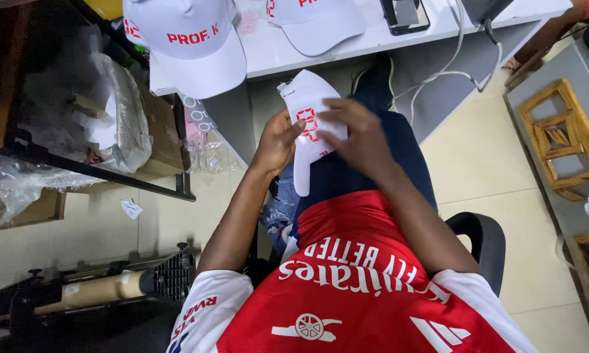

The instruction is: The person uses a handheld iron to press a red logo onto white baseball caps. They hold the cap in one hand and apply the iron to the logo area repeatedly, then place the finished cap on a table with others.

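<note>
A white cap (305,108) with red print rests on my lap, held between both hands. My left hand (278,140) grips its left side, thumb against the red print. My right hand (356,134) lies over its right side, fingers spread on the fabric. Its brim hangs down over my dark trousers. Two more white caps with red lettering sit on the white table (268,55) ahead: one cap (190,42) at the table's left corner, another cap (314,23) further right.
A phone (405,14) and white cables (458,62) lie on the table. A black shelf (91,167) with plastic-wrapped goods stands left. A cardboard roll (104,287) on a black machine sits lower left. Wooden frames (559,137) stand right. A black chair armrest (484,238) is beside me.
</note>
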